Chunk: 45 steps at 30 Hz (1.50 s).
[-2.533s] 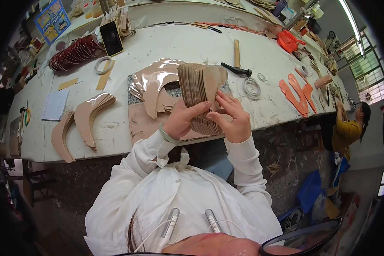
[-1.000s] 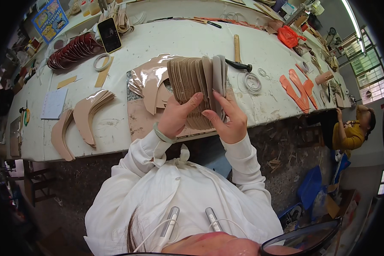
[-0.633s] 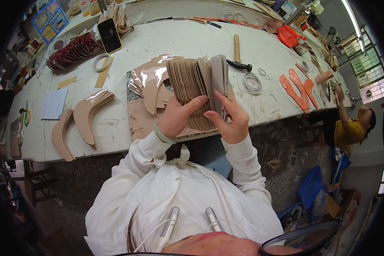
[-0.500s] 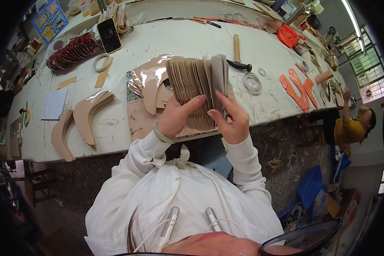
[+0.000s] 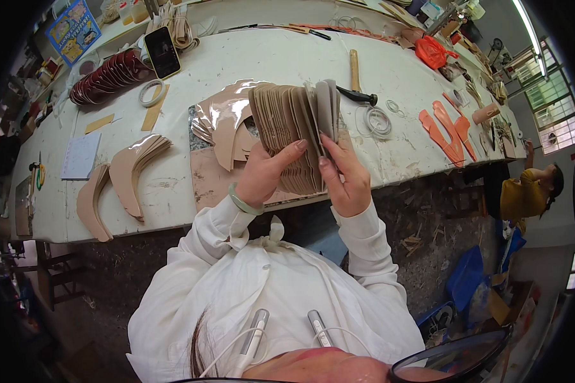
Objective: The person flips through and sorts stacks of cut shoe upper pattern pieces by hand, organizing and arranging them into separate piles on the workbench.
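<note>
A thick stack of thin tan leather-like pieces (image 5: 278, 121) stands on edge, fanned out, between my two hands. My left hand (image 5: 267, 173) grips its left part, thumb across the near edges; a pale green bangle circles that wrist. With thumb and fingers, my right hand (image 5: 346, 175) pinches the greyish pieces at the stack's right end. Some fingers of both hands are hidden behind the pieces. Beneath and left of the stack, glossy tan curved pieces (image 5: 227, 124) lie on a stone slab. Farther left rest two piles of curved tan pieces (image 5: 131, 172).
A hammer (image 5: 354, 76) and a coil of clear line (image 5: 378, 122) lie right of the stack. Orange cut pieces (image 5: 447, 134) are farther right. At the back left are a phone (image 5: 163, 54), a tape roll (image 5: 152, 94) and dark red pieces (image 5: 112, 76). A person in yellow (image 5: 527, 195) is at far right.
My right thumb and fingers have shifted slightly along the stack's right end, and a gap among the greyish pieces has changed. My left hand keeps its hold.
</note>
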Available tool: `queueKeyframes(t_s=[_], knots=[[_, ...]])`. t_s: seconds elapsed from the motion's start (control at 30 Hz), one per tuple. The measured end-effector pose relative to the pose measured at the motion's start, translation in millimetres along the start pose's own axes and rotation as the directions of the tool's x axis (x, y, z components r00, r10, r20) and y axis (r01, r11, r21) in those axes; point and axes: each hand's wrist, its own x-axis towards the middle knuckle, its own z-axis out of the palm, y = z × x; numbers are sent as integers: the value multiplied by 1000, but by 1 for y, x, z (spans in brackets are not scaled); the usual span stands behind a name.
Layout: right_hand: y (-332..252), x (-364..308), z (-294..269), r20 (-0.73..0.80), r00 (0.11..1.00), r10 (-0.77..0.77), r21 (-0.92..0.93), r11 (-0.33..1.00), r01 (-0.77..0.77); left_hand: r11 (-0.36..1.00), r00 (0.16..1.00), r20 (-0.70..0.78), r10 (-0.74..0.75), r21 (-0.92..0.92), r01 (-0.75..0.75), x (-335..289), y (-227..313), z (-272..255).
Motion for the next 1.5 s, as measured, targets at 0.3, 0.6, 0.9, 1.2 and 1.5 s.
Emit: queueKeyframes(t_s=[0.3, 0.6, 0.9, 1.2, 1.5], knots=[[7, -1, 8, -74, 994, -76, -9, 997, 75, 991, 994, -31, -107, -88, 104, 1, -2, -1], [7, -5, 6, -66, 995, -71, -90, 994, 65, 986, 993, 9, -116, -118, 116, 0, -5, 0], [0, -3, 6, -164, 986, 17, 109, 994, 1, 993, 993, 87, -83, -77, 89, -1, -3, 1], [0, -6, 8, -95, 995, 18, -108, 994, -29, 996, 997, 51, -60, -59, 63, 1, -12, -2], [5, -5, 13, -183, 983, -33, 28, 999, 38, 978, 991, 9, -135, -160, 135, 1, -7, -2]])
